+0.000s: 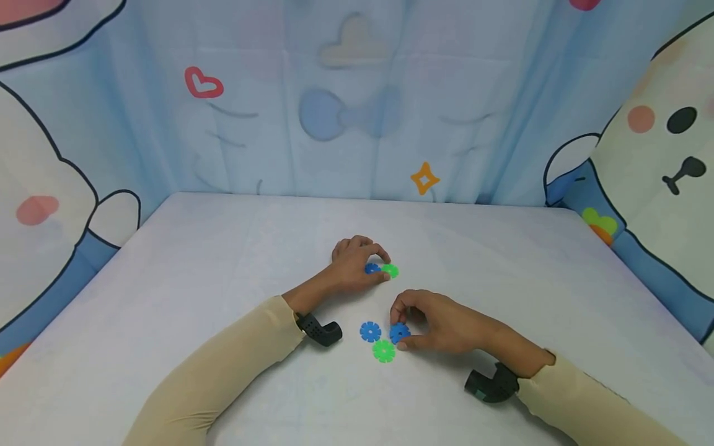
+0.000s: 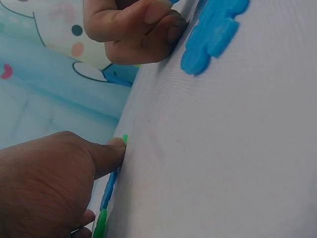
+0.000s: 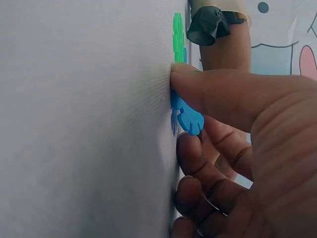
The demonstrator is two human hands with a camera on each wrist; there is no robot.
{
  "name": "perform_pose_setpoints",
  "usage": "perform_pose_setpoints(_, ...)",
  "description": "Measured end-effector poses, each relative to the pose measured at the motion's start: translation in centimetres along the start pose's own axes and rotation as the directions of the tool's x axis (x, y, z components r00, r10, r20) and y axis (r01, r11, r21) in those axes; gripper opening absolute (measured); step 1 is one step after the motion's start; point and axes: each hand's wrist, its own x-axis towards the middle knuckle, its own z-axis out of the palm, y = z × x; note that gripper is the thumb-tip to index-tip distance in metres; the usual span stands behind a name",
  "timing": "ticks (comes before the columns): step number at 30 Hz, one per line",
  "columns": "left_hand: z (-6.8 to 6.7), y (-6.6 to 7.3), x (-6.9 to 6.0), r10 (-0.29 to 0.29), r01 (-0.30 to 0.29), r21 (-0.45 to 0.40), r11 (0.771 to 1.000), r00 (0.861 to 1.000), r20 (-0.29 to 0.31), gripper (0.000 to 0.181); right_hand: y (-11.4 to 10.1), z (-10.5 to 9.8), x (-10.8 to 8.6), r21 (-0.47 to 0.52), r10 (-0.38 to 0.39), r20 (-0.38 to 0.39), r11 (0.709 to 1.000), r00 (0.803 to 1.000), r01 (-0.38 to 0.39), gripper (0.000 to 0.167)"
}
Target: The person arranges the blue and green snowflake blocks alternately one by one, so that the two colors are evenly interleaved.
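Observation:
My left hand (image 1: 357,265) is low over the tabletop, with thumb and index finger at opposite edges of a green notched plastic disc (image 1: 390,271). A blue disc (image 1: 372,268) lies flat beside it, partly hidden under that hand. In the left wrist view a green piece (image 2: 100,224) shows low under the fingers. Nearer the front, my right hand (image 1: 446,322) pinches a blue notched disc (image 1: 399,332) between thumb and fingers; the right wrist view shows this blue disc (image 3: 191,120) tilted off the table. Close to it lie another blue disc (image 1: 370,331) and a green disc (image 1: 383,351).
A white cloth covers the table (image 1: 234,248). Behind it hangs a light blue printed curtain (image 1: 357,124), with cartoon-animal panels at both sides. Dark wrist cameras (image 1: 319,329) sit below both hands, close to the tabletop.

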Motion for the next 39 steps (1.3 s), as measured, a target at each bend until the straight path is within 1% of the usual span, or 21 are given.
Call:
perform_pose_setpoints(5, -0.01, 0.09, -0.04, -0.003, 0.003, -0.004, 1.0, 1.0, -0.001, 0.03, 0.03, -0.07, 0.02, 0.02, -0.005, 0.006, 1.0, 1.0, 0.005, 0.027)
perform_pose_setpoints(11, 0.04, 0.02, -0.01, 0.002, -0.002, 0.0, 1.0, 1.0, -0.002, 0.029, 0.22, 0.02, 0.03, 0.038, 0.026, 0.017, 0.999, 1.0, -0.026, 0.028)
perform_pose_setpoints(16, 0.07, -0.04, -0.05, 0.016, -0.016, 0.0, 1.0, 1.0, -0.001, 0.028, 0.37, -0.03, -0.07, 0.062, 0.033, 0.031, 0.997, 0.999, -0.035, 0.03)
perform_pose_setpoints(21, 0.04, -0.01, -0.06, 0.019, -0.019, -0.003, 1.0, 1.0, -0.011, 0.028, 0.33, -0.26, -0.07, 0.071, 0.013, 0.049, 0.997, 0.999, -0.017, 0.031)
perform_pose_setpoints(27, 0.01, -0.01, -0.02, 0.016, -0.016, -0.001, 1.0, 1.0, -0.012, 0.028, 0.29, -0.69, -0.14, 0.081, -0.001, 0.09, 0.997, 0.996, -0.007, 0.034)
perform_pose_setpoints(29, 0.01, 0.0, -0.06, 0.015, -0.015, 0.0, 1.0, 1.0, -0.013, 0.028, 0.46, -0.75, -0.18, 0.088, -0.018, 0.098, 0.996, 0.995, 0.009, 0.034)
perform_pose_setpoints(35, 0.01, -0.04, -0.11, 0.022, -0.022, -0.006, 1.0, 1.0, -0.016, 0.027, 0.91, -0.72, -0.2, 0.11, -0.077, 0.098, 0.992, 0.992, 0.066, 0.034)
perform_pose_setpoints(39, -0.06, -0.02, -0.19, 0.026, -0.026, -0.005, 1.0, 1.0, -0.017, 0.028, 0.99, -0.7, -0.33, 0.088, -0.085, 0.093, 0.993, 0.992, 0.077, 0.033)
